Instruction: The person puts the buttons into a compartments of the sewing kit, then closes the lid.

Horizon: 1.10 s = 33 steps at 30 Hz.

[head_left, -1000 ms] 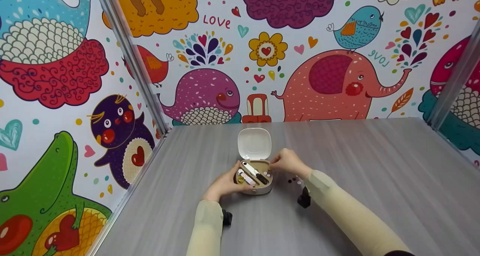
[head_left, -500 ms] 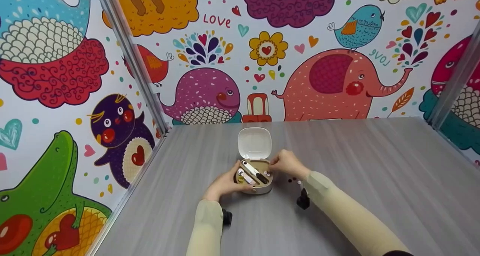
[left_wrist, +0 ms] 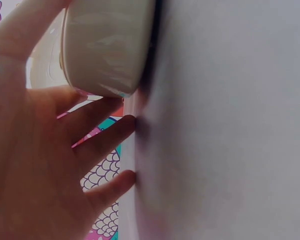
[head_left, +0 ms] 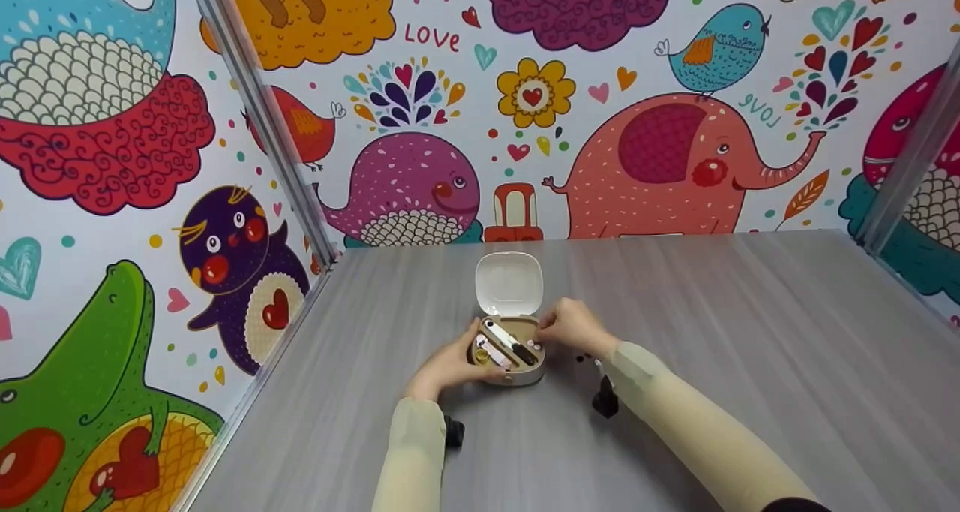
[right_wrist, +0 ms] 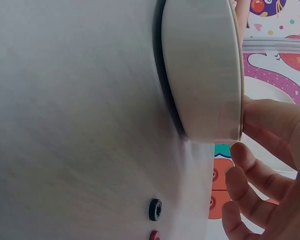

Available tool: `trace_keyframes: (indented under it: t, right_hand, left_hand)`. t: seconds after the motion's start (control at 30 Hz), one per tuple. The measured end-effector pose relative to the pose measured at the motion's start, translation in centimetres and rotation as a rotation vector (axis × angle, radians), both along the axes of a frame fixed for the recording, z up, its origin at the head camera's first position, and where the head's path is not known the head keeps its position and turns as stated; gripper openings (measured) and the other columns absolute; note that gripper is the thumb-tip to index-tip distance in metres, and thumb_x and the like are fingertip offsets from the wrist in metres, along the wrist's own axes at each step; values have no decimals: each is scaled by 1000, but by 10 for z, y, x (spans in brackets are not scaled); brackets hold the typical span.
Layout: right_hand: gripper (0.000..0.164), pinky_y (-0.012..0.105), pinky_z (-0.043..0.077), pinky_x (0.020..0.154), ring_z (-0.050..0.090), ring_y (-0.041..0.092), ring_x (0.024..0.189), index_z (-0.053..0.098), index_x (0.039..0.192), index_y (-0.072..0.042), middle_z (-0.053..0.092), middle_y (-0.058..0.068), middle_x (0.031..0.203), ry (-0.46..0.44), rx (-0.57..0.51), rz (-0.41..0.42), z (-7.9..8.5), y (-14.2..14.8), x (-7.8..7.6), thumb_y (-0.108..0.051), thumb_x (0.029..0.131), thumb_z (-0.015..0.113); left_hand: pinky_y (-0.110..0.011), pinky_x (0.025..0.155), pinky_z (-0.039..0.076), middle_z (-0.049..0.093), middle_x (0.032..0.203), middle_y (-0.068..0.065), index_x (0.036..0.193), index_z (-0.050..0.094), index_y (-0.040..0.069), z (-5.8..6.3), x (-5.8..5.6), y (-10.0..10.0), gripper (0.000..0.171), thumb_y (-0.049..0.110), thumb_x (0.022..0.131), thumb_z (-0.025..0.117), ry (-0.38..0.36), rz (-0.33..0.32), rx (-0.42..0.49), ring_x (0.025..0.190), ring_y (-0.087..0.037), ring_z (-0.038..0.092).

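Observation:
A small cream box [head_left: 521, 379] stands on the table with its white lid [head_left: 509, 283] raised at the back. My left hand [head_left: 446, 368] grips the box's left side, thumb at the front and fingers round the back. Inside lie a white-and-black stick-shaped item [head_left: 511, 342], a pale pinkish item [head_left: 493, 353], a gold-coloured round piece [head_left: 481, 356] and small pale discs [head_left: 533, 344]. At the right rim is my right hand [head_left: 579, 329], thumb and a finger reaching over the edge into the box. The rim and fingers hide whether those fingertips hold anything.
To the right of the box, partly by my right wrist, small discs lie on the table: a black ring-like one [right_wrist: 155, 210] and a red one [right_wrist: 155, 235]. The grey table [head_left: 720, 294] ends at printed walls with metal corner posts [head_left: 262, 114].
My right hand stays at the box's right rim, its wrist shifted slightly left. The left hand keeps its grip on the box. The head view has tilted a little.

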State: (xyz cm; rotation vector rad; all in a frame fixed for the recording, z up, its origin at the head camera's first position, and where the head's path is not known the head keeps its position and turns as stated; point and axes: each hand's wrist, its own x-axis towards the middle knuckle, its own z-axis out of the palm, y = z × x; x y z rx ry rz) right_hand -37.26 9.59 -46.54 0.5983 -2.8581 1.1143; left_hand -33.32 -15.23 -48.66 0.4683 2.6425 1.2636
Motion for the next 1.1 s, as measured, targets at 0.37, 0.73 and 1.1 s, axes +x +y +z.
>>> trace_keyframes:
  t: [0.37, 0.73, 1.1]
  right_hand:
    - [7, 24, 37, 48, 48, 7, 53, 76, 68, -19, 62, -11, 59, -11, 84, -60, 4, -2, 1, -20, 74, 80]
    - [6, 24, 36, 49, 47, 6, 53, 77, 69, -17, 64, -10, 60, 6, 60, -60, 1, -2, 4, -18, 72, 81]
    - [5, 24, 45, 54, 56, 6, 60, 80, 81, -12, 72, -5, 73, 10, -29, -25, 6, 8, 3, -16, 77, 80]
  left_hand:
    - [-47, 108, 32, 28, 154, -19, 155, 17, 7, 3, 1, 0, 115, 46, 71, 84, 7, -3, 31, 136, -35, 35]
    - [-48, 108, 33, 30, 152, -21, 155, 17, 5, 1, 3, 0, 114, 44, 72, 84, 5, -11, 22, 135, -36, 36]
    - [-50, 107, 33, 30, 153, -21, 155, 18, 5, 1, 1, -1, 113, 45, 71, 83, 16, -8, -2, 135, -38, 36]
